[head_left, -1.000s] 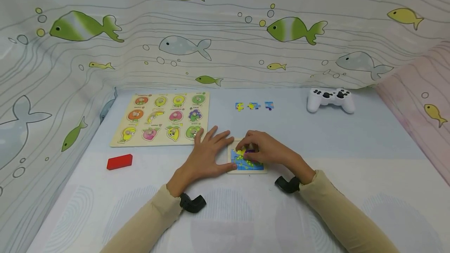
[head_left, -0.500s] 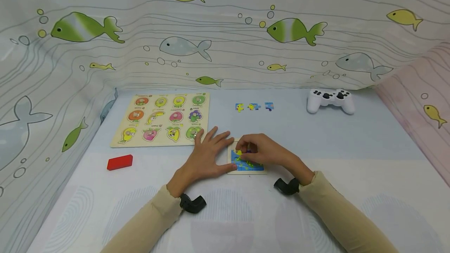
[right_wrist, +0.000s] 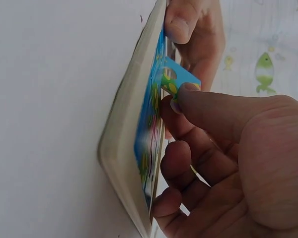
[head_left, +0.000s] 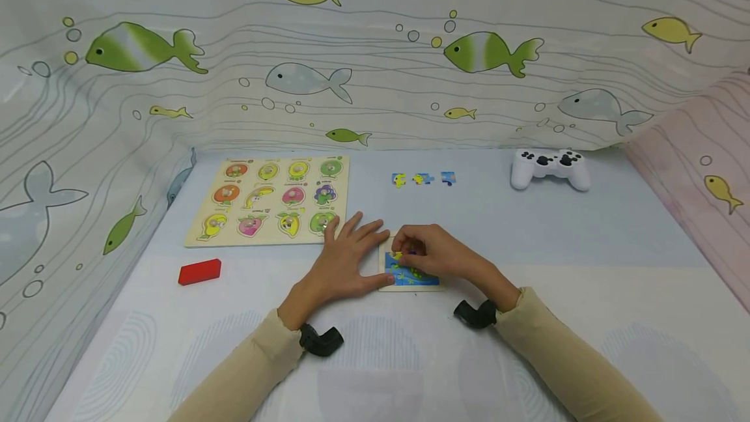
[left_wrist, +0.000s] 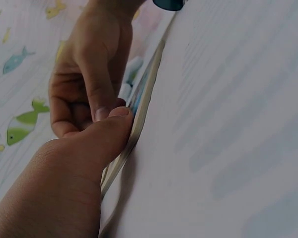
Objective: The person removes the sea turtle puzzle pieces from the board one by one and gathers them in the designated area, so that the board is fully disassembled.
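In the head view a small jigsaw puzzle with a pale wooden frame lies between the hands. My left hand is spread flat at its left side, its thumb pressing on the lower left corner of the frame. At the puzzle's upper part is my right hand. The right wrist view shows its thumb and forefinger pinching a blue, green and yellow puzzle piece, which stands tilted up from the puzzle surface. The other right fingers are curled at the board's edge. Fingers hide much of the upper puzzle in the head view.
A fruit peg board lies at the back left, its right corner under the left fingertips. Three loose puzzle pieces lie in a row behind the puzzle. A red block is on the left, a white game controller at the back right.
My right hand has shifted slightly left and nearer over the puzzle, covering more of its purple part. My left hand stays in place.
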Motion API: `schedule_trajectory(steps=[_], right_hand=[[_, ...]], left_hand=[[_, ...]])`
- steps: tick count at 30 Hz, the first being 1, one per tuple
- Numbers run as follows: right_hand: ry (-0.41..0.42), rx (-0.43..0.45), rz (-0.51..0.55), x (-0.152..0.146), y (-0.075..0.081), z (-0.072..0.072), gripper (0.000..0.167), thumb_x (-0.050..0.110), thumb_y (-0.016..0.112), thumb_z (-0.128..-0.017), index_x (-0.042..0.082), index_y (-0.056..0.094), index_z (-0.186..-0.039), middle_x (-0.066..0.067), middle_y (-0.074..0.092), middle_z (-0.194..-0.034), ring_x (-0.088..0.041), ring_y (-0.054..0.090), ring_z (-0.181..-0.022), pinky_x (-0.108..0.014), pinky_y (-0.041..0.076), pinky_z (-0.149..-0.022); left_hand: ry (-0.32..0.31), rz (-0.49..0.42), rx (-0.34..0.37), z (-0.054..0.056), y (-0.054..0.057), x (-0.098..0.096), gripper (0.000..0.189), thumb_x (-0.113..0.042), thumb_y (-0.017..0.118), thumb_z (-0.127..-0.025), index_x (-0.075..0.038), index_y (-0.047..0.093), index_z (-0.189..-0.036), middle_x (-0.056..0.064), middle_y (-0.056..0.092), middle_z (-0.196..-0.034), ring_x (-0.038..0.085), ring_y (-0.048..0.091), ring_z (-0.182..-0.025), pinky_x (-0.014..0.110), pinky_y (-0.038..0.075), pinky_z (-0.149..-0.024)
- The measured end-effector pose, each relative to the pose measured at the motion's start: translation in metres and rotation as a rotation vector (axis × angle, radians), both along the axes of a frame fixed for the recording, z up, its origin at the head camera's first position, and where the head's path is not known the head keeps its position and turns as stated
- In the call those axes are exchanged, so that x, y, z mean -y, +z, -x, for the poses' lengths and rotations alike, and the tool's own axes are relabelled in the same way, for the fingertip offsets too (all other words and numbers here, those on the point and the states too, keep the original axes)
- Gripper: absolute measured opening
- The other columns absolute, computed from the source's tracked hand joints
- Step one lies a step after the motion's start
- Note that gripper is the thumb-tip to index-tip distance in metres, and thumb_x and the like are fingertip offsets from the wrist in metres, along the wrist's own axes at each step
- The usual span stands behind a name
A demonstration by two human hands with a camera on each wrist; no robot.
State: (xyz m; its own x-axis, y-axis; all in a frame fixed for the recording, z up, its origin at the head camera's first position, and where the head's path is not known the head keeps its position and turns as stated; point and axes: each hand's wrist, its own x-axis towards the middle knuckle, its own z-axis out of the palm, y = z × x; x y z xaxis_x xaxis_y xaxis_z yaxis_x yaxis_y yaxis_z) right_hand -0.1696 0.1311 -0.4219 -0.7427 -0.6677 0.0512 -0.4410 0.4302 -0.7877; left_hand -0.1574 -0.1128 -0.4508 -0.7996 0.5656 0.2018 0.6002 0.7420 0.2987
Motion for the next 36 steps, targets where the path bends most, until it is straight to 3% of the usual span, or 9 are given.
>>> schedule_trajectory(steps=[10,24,30,36], right_hand=[[-0.015,0.019,0.018,0.0,0.002,-0.001,0.015,0.008,0.072,-0.094,0.009,0.071,-0.109,-0.001,0.071,-0.093,-0.012,0.055,-0.075,-0.021,0.047,-0.069],[-0.052,0.002,0.057,-0.004,0.002,0.004,0.015,0.012,0.072,-0.095,0.015,0.076,-0.109,0.002,0.074,-0.092,-0.013,0.057,-0.07,-0.023,0.048,-0.064],[-0.072,0.023,0.059,-0.007,0.003,0.006,0.017,0.013,0.072,-0.095,0.015,0.077,-0.111,0.001,0.075,-0.094,-0.014,0.054,-0.07,-0.022,0.045,-0.062],[-0.076,0.046,0.074,-0.01,0.002,0.008,0.018,0.011,0.071,-0.095,0.014,0.077,-0.112,0.0,0.075,-0.089,-0.015,0.06,-0.071,-0.022,0.049,-0.063]], left_hand=[[0.004,0.011,-0.005,0.0,-0.001,0.0,0.08,-0.072,0.064,-0.082,-0.027,0.054,-0.148,-0.002,0.048,-0.158,0.037,0.03,-0.154,0.068,0.01,-0.119],[0.0,0.01,-0.002,-0.001,0.001,0.0,0.08,-0.071,0.064,-0.082,-0.026,0.055,-0.148,-0.001,0.048,-0.158,0.038,0.03,-0.154,0.069,0.01,-0.119],[0.0,0.007,0.001,-0.002,0.001,0.0,0.08,-0.07,0.064,-0.082,-0.025,0.055,-0.148,0.0,0.048,-0.158,0.039,0.029,-0.154,0.07,0.009,-0.119],[-0.003,0.009,-0.006,-0.001,0.001,0.0,0.08,-0.071,0.064,-0.082,-0.025,0.055,-0.148,0.0,0.048,-0.158,0.039,0.03,-0.154,0.07,0.01,-0.119]])
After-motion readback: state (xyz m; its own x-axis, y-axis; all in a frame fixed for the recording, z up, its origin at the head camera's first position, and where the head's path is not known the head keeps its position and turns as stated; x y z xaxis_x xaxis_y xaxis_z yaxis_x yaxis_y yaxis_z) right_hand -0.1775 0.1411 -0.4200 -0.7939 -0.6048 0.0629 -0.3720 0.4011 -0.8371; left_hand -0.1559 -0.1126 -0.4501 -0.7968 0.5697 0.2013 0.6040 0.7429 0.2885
